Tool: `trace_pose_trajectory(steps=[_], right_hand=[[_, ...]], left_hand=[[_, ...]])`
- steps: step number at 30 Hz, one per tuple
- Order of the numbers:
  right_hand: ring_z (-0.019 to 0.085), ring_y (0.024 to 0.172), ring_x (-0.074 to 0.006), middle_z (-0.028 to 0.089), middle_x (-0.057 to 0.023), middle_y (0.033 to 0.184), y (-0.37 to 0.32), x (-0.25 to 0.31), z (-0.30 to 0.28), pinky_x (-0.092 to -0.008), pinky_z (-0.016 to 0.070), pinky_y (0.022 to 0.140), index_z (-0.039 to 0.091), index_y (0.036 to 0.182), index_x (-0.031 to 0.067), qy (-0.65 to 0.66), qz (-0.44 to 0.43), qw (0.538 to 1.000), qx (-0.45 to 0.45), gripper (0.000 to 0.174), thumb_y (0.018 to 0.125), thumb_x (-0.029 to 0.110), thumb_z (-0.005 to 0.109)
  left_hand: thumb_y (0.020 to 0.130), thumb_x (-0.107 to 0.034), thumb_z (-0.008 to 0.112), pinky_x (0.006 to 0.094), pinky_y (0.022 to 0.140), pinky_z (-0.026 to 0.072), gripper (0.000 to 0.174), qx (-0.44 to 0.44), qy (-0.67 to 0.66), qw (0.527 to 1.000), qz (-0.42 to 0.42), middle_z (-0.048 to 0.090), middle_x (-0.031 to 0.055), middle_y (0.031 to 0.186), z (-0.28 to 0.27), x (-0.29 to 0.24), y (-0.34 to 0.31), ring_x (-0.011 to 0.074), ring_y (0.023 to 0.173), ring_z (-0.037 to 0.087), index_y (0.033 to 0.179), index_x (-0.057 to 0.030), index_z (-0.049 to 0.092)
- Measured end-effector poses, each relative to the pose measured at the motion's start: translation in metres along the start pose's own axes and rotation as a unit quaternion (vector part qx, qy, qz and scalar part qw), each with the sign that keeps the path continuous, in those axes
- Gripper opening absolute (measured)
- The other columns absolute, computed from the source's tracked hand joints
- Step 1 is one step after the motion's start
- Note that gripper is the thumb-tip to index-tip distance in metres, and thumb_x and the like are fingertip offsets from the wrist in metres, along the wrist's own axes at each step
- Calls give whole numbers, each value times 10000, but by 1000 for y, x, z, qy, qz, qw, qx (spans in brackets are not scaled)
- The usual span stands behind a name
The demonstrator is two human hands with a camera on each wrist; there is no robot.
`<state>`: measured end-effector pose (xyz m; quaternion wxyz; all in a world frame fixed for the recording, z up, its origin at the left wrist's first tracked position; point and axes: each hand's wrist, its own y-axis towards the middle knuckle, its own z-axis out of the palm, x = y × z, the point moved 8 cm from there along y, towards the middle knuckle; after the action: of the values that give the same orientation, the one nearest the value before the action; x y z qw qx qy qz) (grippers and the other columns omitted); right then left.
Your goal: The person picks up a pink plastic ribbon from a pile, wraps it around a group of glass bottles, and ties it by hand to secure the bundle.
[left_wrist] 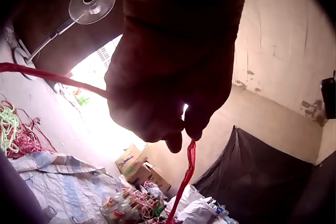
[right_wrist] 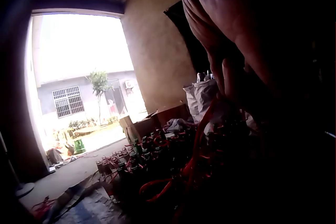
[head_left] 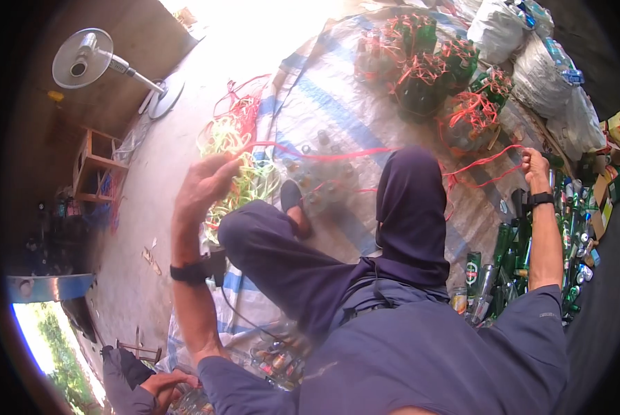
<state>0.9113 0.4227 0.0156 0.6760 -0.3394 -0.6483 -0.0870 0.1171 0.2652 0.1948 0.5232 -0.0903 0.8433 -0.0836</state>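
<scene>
My left hand point(head_left: 210, 178) is raised at the left and pinches a red plastic twine point(left_wrist: 190, 163), which drops from the fingertips in the left wrist view. On the far right my right hand point(head_left: 534, 164) grips red twine point(head_left: 486, 160) too, its strands running back toward my raised knee. In the right wrist view that hand point(right_wrist: 226, 35) is mostly in shadow, with a red strand hanging below its fingers. Between my legs and the twine stands a cluster of clear glass bottles point(head_left: 324, 183), partly blurred, with red strands passing across it.
Tied bundles of green bottles point(head_left: 420, 86) stand at the back. Loose green bottles point(head_left: 473, 270) lie by my right side. A heap of pale green and red twine point(head_left: 237, 138) lies at the left, near a standing fan point(head_left: 82, 59). Another person point(head_left: 134, 380) sits at lower left.
</scene>
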Motion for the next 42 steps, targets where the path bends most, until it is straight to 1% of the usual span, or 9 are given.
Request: trace_pose_trajectory(steps=[12,21,25,30,31,33,36,38,42], right_hand=[[558,564,-68,587,30,712,-41,-66,68,-197,378,406,624,811,101,-219,29,973,68,98,822,193,657],[584,679,-32,670,18,855,-225,62,244,-165,397,545,681,1076,72,-190,-122,930,291,210,937,205,596],[627,727,-112,698,-79,844,-362,58,335,-264,506,670,692,1036,-14,-342,-244,757,501,236,916,158,583],[668,929,-306,686,-216,989,-416,-124,372,-358,515,846,675,1075,-24,-453,-202,487,719,333,846,204,595],[661,926,-337,678,-229,972,-420,-158,374,-384,519,831,674,1070,-19,-465,-302,354,753,353,835,234,605],[655,926,-364,671,-239,974,-352,-279,372,-417,522,822,673,1019,-28,-342,-119,550,753,324,814,209,592],[654,968,-346,641,-235,1085,-345,-289,381,-431,520,836,668,990,21,-650,-169,405,620,257,787,134,558],[639,962,-428,658,-282,939,-319,-295,387,-487,517,820,667,938,-27,-670,-177,509,510,274,750,139,556],[602,1036,-461,497,-341,1283,-296,-338,401,-502,496,895,525,1235,-12,-654,-190,537,498,494,780,177,563]], left_hand=[[957,-226,595,219,434,268,256,1,-25,1000,10,439,-55,557,2,28,28,34,463,359,835,-5,635],[930,-217,597,196,480,316,208,46,-114,992,30,483,-60,606,33,22,68,29,512,406,856,-33,658],[934,-209,603,198,477,294,206,57,-163,982,78,488,-56,606,51,-3,77,28,516,402,903,-18,676],[947,-195,600,197,489,291,205,75,-229,959,148,493,-46,605,70,-28,72,33,528,411,919,-9,682],[950,-188,593,201,495,298,203,79,-251,951,161,498,-38,605,71,-29,70,38,536,422,922,-9,684],[952,-193,589,210,517,319,213,93,-285,937,179,511,-21,606,71,-30,68,50,558,445,918,-8,689],[943,-216,607,211,526,322,223,91,-288,938,172,516,-22,606,68,-25,66,48,560,439,911,-12,692],[931,-238,628,209,532,321,233,89,-295,938,161,527,-23,612,65,-14,72,44,566,441,907,-18,699],[921,-237,647,201,547,342,226,82,-314,933,153,559,-21,640,58,-12,72,43,593,475,916,-20,709]])
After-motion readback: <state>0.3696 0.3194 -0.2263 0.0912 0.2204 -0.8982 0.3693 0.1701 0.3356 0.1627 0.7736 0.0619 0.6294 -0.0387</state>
